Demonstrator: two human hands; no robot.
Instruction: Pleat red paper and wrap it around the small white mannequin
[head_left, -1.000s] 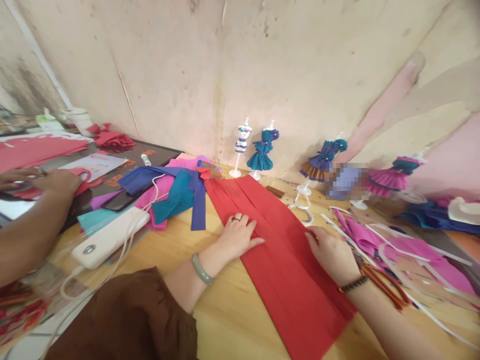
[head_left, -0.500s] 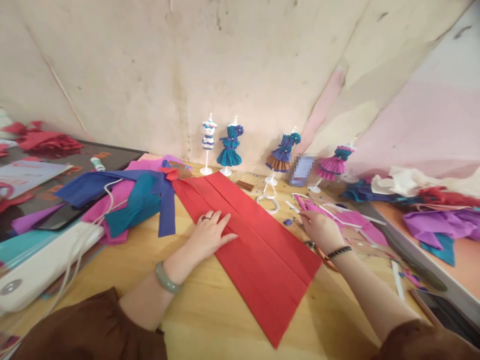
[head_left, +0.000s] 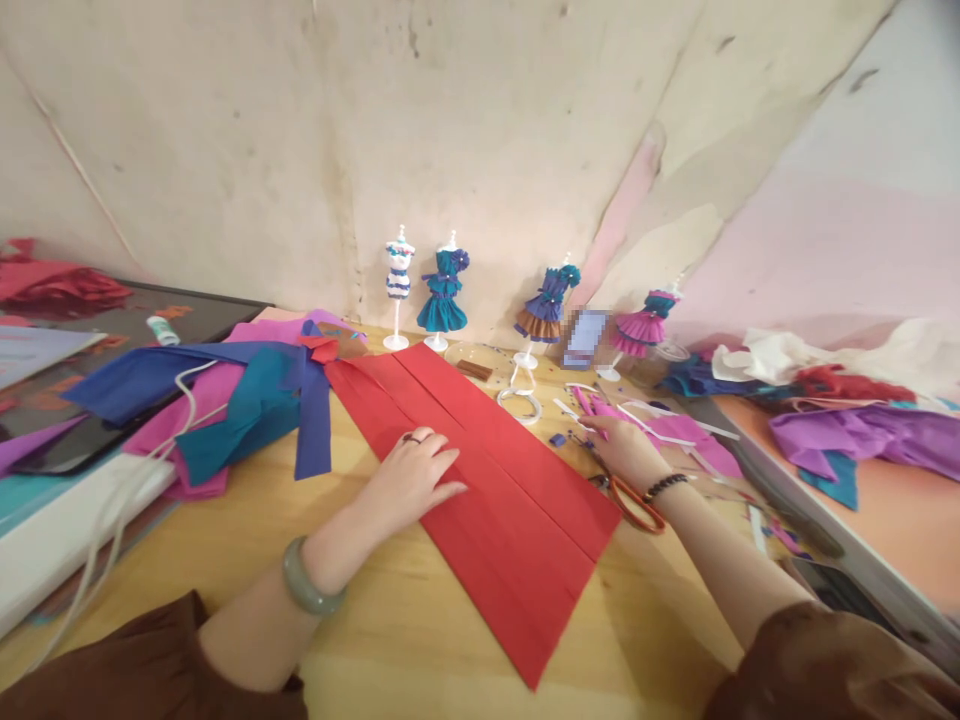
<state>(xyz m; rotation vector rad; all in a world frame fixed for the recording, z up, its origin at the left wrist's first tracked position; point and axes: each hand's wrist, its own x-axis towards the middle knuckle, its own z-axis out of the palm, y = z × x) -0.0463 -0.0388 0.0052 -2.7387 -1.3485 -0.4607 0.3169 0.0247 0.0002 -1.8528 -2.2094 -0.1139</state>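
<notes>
Hand (head_left: pixel 409 478) flat on red paper (head_left: pixel 517 530)

Teal-dressed mannequin (head_left: pixel 442 300) — wallside (paper, perhaps).

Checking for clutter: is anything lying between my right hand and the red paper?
The orange-handled scissors lie beside the wrist of the right hand, just off the red paper, and a small dark scrap sits on the table between them. The left hand rests flat on the paper.

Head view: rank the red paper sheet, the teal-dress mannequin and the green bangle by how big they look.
1. Largest: red paper sheet.
2. Tied: teal-dress mannequin and green bangle look alike; the bangle is nearer the camera, so unranked.
</notes>
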